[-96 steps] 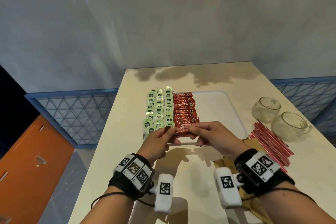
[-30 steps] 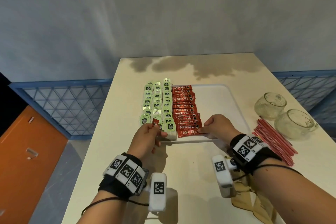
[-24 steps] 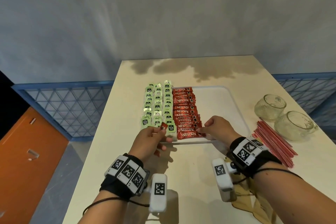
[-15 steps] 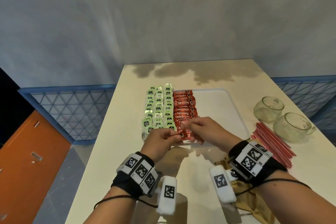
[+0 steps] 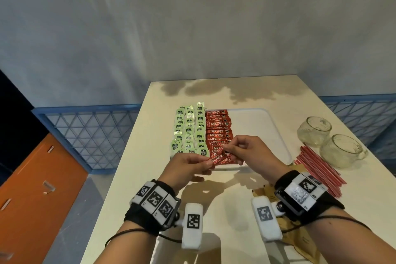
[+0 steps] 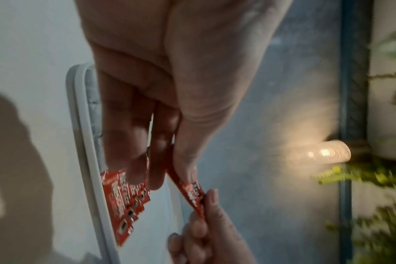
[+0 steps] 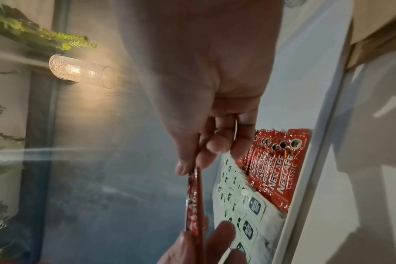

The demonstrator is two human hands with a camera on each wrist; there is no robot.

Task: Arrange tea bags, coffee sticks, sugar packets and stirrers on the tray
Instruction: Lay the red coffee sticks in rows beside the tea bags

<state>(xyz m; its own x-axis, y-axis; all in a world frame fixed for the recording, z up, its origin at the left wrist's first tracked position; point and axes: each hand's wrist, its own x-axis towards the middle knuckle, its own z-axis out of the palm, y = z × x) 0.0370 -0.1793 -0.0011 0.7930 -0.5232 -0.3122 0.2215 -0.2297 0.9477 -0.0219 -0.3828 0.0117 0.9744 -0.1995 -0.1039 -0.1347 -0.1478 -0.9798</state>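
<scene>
head view, left to right: tea bags (image 5: pixel 189 133) stand in three columns along the tray's left edge, too tightly overlapped for an exact count, roughly ten a column. next to them, one overlapping column of coffee sticks (image 5: pixel 218 133), about ten showing, its front stick lying at the tray's near edge. the tray (image 5: pixel 265 133) is bare from there to its right edge.

over that near edge, one loose coffee stick (image 5: pixel 217 155) hangs between both hands: left hand (image 5: pixel 188 167) pinches its left end between thumb and fingers, right hand (image 5: pixel 250 152) pinches its right end the same way. the wrist views confirm both pinches, stick edge-on, clear of the row.

so the coffee step looks to be in hand. next move, as i judge it: lower the stick flat onto the front of the red column, square with the rest.

on the tabletop's right side wait a bundle of red stirrers (image 5: pixel 319 169), too many to count, two glass cups (image 5: pixel 330 141), and brown packets (image 5: pixel 300 242) at the near edge, probably sugar, count unclear.
</scene>
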